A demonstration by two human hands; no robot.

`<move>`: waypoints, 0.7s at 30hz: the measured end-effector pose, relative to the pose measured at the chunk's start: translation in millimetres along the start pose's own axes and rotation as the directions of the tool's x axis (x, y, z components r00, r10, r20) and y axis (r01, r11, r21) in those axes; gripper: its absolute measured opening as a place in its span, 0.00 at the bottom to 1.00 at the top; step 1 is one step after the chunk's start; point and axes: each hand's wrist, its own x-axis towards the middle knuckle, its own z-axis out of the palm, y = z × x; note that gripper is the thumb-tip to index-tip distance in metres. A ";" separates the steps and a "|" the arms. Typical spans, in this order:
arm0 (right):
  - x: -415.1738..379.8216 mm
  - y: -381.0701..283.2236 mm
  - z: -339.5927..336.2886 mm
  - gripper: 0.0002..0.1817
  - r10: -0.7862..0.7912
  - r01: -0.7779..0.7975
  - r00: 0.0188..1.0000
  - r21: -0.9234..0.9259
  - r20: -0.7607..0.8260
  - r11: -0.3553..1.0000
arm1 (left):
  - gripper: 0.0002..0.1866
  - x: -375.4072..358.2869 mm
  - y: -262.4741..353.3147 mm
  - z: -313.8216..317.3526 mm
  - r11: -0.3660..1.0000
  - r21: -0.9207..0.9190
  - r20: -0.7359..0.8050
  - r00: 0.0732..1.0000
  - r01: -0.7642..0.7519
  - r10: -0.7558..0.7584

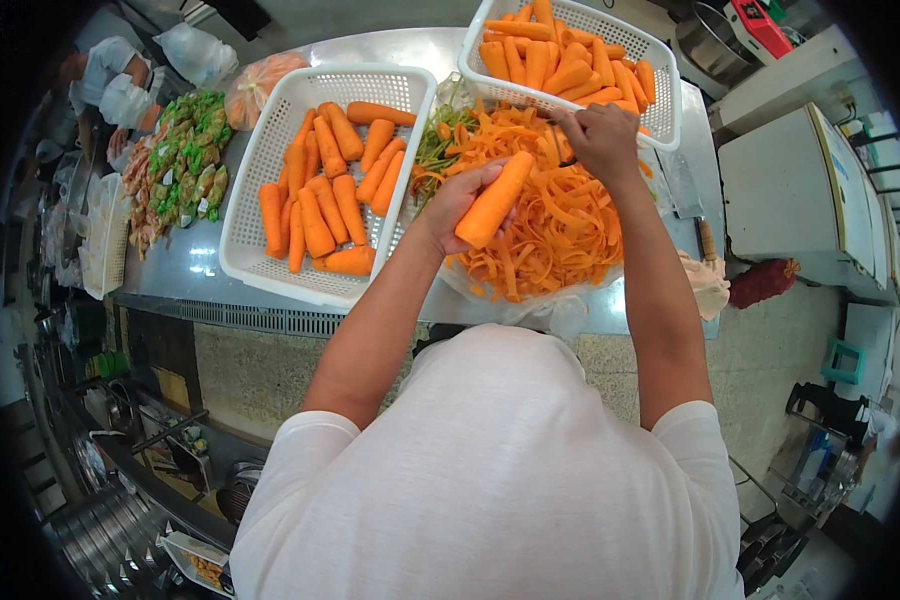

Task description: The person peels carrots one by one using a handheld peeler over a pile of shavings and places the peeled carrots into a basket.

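My left hand (454, 207) is closed around a smooth, peeled-looking carrot (496, 203), tilted with one end up and to the right. Just past the carrot's upper end, my right hand (604, 143) is closed on a peeler (567, 152), mostly hidden by the fingers; only a dark part of it shows. Below both hands lies a big heap of orange carrot peelings (555, 240) on a clear plastic bag. Green carrot tops (432, 150) stick out at the heap's left side.
To the left, a white perforated basket (245, 215) holds several carrots; another basket (670, 125) of carrots stands at the back right. A cleaver (682, 185) lies near the metal table's right edge. Green-wrapped bundles (192, 150) lie at far left, near another person (105, 70).
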 end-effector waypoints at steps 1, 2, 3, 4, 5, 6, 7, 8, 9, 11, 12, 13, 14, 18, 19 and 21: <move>4.7 -0.5 -2.8 0.25 0.063 -0.063 0.998 0.005 -0.030 0.998 | 0.23 3.2 -2.5 5.5 0.998 0.008 -0.097 0.993 -0.069 0.070; -2.1 -6.4 -5.4 0.23 0.070 -0.070 0.998 0.080 -0.005 0.994 | 0.23 4.5 -4.2 9.1 0.990 0.018 -0.196 0.971 -0.137 0.138; -9.2 -25.4 -11.0 0.23 0.068 -0.068 0.998 0.082 0.004 0.994 | 0.23 4.2 -4.6 10.1 0.990 0.009 -0.201 0.970 -0.138 0.137; -14.8 -43.1 -15.1 0.22 -0.072 0.070 0.997 0.109 0.015 0.992 | 0.25 6.3 -2.8 11.4 0.985 -0.042 -0.206 0.966 -0.168 0.157; -19.0 -58.6 -17.3 0.22 -0.209 0.205 0.978 0.138 0.017 0.969 | 0.26 7.8 -0.1 13.8 0.976 -0.088 -0.210 0.962 -0.198 0.176; -22.6 -74.4 -17.9 0.22 -0.207 0.203 0.978 0.137 0.015 0.970 | 0.26 8.8 3.0 20.1 0.977 -0.085 -0.209 0.962 -0.196 0.175; -26.1 -89.1 -17.8 0.22 -0.285 0.284 0.958 0.182 -0.022 0.941 | 0.26 10.4 5.5 28.7 0.977 -0.124 -0.261 0.956 -0.173 0.136; -28.5 -95.3 -17.4 0.22 -0.358 0.362 0.932 0.223 -0.063 0.905 | 0.26 11.5 6.7 33.4 0.975 -0.164 -0.310 0.946 -0.150 0.094; -25.7 -89.4 -14.2 0.22 -0.351 0.357 0.934 0.221 -0.067 0.908 | 0.26 11.0 6.9 26.2 0.977 -0.158 -0.309 0.947 -0.144 0.090; -12.9 -62.4 -1.7 0.23 -0.300 0.313 0.949 0.161 -0.100 0.936 | 0.24 5.7 5.0 1.9 0.996 0.039 0.015 0.997 -0.074 0.073; -6.2 -43.3 5.7 0.23 -0.295 0.308 0.950 0.156 -0.102 0.938 | 0.24 4.8 3.7 -1.2 0.997 0.043 0.019 0.998 -0.068 0.068; 0.4 -20.7 13.7 0.23 -0.169 0.173 0.984 0.087 -0.049 0.981 | 0.26 4.7 2.7 -2.7 0.997 0.055 -0.023 0.999 -0.048 0.049; 1.0 -6.3 15.2 0.23 -0.036 0.036 0.999 0.013 -0.004 0.999 | 0.27 4.0 1.1 -2.6 0.998 0.063 -0.067 0.997 -0.028 0.032; -2.5 -14.9 -4.1 0.25 -0.019 0.022 0.998 0.060 -0.062 0.998 | 0.25 3.3 2.2 7.5 0.997 0.016 -0.076 0.994 -0.079 0.080; -9.1 -37.9 -12.2 0.25 -0.025 0.028 0.998 0.064 -0.054 0.998 | 0.24 10.3 1.6 -0.4 0.994 -0.027 -0.113 0.988 -0.105 0.101; -17.2 -73.5 -22.0 0.26 -0.303 0.313 0.949 0.160 -0.083 0.936 | 0.23 17.6 1.1 3.5 0.989 -0.068 -0.145 0.982 -0.132 0.121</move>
